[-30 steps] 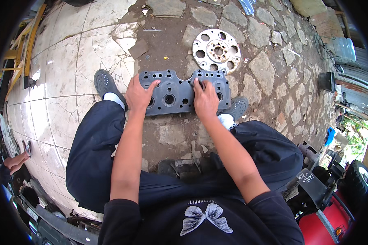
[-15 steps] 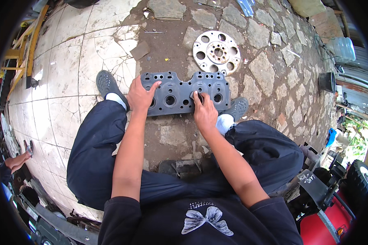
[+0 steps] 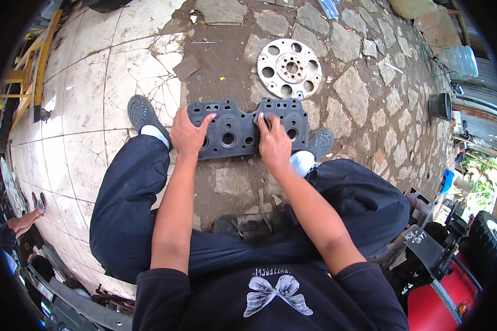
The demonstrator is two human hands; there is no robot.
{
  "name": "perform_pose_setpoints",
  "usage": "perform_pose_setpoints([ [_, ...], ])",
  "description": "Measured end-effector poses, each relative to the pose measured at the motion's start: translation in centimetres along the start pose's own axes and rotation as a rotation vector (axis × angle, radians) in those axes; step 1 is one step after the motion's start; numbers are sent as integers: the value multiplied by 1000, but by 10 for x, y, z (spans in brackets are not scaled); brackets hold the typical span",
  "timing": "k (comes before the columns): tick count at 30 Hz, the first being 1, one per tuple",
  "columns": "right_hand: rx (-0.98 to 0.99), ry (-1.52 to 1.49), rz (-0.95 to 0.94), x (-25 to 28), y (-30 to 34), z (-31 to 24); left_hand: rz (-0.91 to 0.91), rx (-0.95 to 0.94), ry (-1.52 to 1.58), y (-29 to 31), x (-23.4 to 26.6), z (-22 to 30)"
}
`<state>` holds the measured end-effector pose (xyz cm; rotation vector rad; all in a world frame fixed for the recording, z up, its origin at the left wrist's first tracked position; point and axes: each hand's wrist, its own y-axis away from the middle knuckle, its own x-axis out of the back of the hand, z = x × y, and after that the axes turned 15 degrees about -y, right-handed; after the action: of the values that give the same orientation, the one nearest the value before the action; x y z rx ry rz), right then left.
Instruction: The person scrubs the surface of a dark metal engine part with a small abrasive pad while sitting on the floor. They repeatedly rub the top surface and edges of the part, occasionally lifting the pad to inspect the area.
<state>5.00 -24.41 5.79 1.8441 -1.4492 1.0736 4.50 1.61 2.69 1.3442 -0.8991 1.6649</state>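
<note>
Dark grey metal, a flat gasket-like plate (image 3: 243, 128) pierced with round holes, lies on the stone paving between the person's two shoes. The left hand (image 3: 186, 134) rests open on its left end, as it did a second ago. The right hand (image 3: 273, 142) has drawn back from spreading flat over the right end; its fingers now press down near the middle. Beyond the plate lies a pale round metal disc (image 3: 290, 68) with holes. At the near right, a dark angled sign plate (image 3: 422, 249) sits beside a red machine (image 3: 433, 306).
</note>
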Motion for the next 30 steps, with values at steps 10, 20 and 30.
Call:
perform_pose_setpoints([
  [10, -16, -43, 32, -8, 30, 1, -11, -17, 43, 0, 4, 0],
  [20, -23, -11, 66, -9, 2, 11, -123, 37, -1, -19, -2, 2],
  [30, -35, -11, 113, -17, -55, 22, -374, -7, -43, -72, -14, -2],
])
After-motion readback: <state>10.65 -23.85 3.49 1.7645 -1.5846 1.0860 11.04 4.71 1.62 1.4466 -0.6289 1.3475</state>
